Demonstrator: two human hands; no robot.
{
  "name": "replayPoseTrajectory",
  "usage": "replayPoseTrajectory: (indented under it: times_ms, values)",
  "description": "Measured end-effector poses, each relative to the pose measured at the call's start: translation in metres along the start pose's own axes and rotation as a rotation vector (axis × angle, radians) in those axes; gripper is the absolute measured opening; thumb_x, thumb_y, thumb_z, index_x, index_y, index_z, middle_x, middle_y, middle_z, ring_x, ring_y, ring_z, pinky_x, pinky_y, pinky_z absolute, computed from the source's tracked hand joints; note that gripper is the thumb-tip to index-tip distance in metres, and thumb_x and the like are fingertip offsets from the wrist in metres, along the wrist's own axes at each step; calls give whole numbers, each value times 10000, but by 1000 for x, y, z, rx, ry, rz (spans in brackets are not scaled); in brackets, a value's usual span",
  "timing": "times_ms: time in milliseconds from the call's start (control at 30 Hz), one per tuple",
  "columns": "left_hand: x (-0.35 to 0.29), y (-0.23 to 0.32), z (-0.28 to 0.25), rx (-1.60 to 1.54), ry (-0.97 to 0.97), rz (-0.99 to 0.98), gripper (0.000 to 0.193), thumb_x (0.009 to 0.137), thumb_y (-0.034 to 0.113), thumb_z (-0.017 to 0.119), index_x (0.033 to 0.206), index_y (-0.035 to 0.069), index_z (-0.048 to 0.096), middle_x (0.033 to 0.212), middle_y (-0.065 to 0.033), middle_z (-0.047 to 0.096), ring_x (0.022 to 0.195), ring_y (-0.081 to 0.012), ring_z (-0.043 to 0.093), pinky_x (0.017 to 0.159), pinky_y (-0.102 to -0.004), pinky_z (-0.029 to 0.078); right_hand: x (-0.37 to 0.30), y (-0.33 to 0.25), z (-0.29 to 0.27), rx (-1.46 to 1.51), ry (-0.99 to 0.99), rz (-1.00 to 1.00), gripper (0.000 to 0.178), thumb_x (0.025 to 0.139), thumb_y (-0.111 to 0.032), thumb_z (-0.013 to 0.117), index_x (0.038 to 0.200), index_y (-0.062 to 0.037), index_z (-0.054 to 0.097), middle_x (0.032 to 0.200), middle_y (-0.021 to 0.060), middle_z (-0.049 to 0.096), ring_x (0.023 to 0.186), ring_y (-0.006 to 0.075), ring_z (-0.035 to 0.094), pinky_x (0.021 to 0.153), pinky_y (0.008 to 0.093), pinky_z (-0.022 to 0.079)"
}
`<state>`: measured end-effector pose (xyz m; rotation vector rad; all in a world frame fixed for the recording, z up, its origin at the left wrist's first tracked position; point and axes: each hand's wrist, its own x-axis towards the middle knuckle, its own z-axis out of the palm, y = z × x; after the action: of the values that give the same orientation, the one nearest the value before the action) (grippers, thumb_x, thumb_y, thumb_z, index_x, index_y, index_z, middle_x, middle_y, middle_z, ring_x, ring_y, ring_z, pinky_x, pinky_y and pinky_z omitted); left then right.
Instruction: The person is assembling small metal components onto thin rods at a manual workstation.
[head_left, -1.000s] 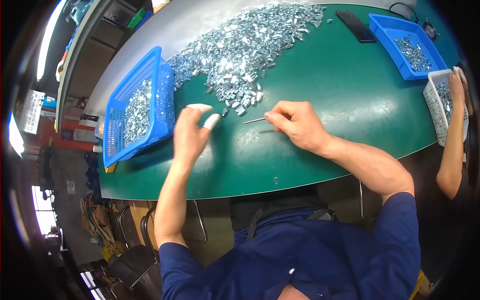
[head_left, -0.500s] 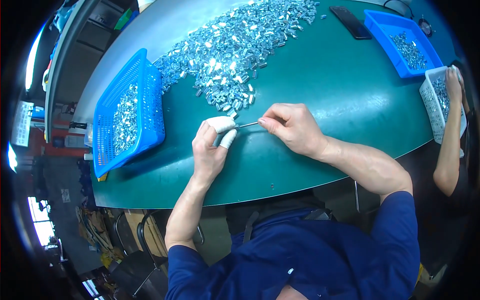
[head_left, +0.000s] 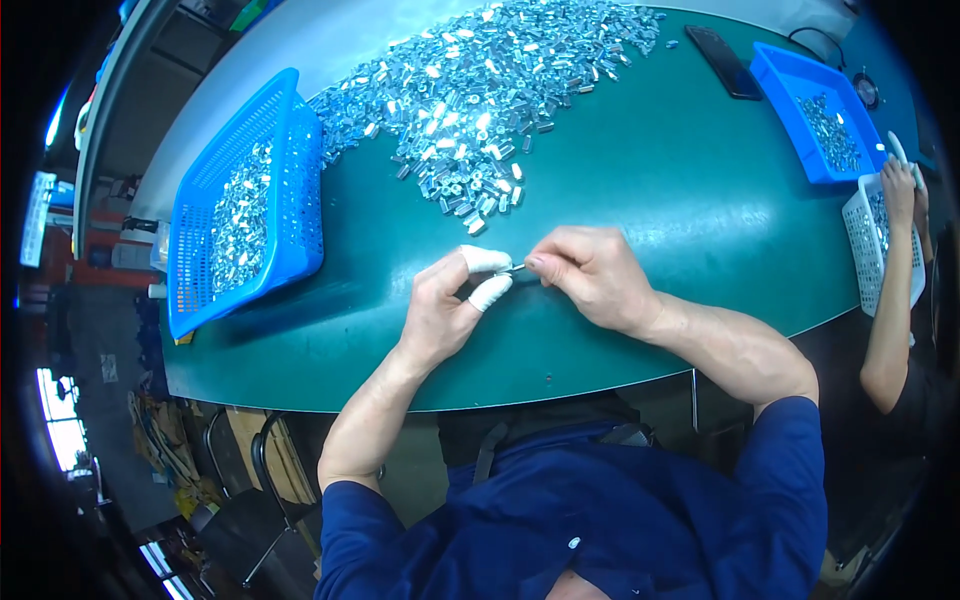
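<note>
My left hand (head_left: 442,305) has white covers (head_left: 489,293) on its thumb and forefinger. Their tips pinch a small metal piece (head_left: 514,268), mostly hidden by the fingers. From the right, my right hand (head_left: 598,277) closes thumb and forefinger on a thin metal rod (head_left: 521,266) whose short visible end meets that piece. I cannot make out whether the rod is inside it or only touching. Just beyond both hands lies a large heap of small shiny metal sleeves (head_left: 455,150), spread over the green tabletop (head_left: 620,170).
A blue slotted basket (head_left: 303,200) with metal pieces stands at the left. At the far right are a black phone (head_left: 722,62), a blue tray (head_left: 790,115) of metal pieces and a white basket (head_left: 862,250). Another person's hands (head_left: 900,190) work over the white basket.
My hands have come closer together, and less of the thin rod shows between them. The whole view has shifted slightly.
</note>
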<state>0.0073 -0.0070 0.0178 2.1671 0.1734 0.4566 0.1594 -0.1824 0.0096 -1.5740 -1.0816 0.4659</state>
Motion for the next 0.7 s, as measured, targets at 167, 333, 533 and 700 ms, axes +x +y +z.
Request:
replayPoseTrajectory:
  times_ms: [167,333,533,700]
  values:
    - [4,-7,2,147,82,202,185,878,50,801,1046,26,727,932,-113,741,835,-240,719,733,-339,558,5,5,7,-119,-45,-21,259,1012,-221,652,872,-14,720,726,107,693,649,203,666,598,363,501]
    - [-2,-1,-1,197,102,258,185,848,47,816,1006,29,722,932,-120,740,824,-288,716,713,-365,559,4,-1,1,20,-159,136,387,1052,-320,596,813,-36,705,663,96,671,577,198,643,570,357,496]
    - [-10,14,-20,360,128,407,229,800,16,835,997,46,723,946,-112,745,844,-289,718,719,-383,564,1,-1,-6,346,-337,340,491,1110,-383,527,783,-51,682,638,-6,628,575,62,579,538,235,465]
    - [-1,25,-120,699,433,331,160,889,58,799,1028,46,722,962,-115,747,859,-284,722,757,-375,570,6,8,-13,384,-164,297,459,1107,-362,532,799,-49,664,651,-4,627,588,63,583,548,233,467]
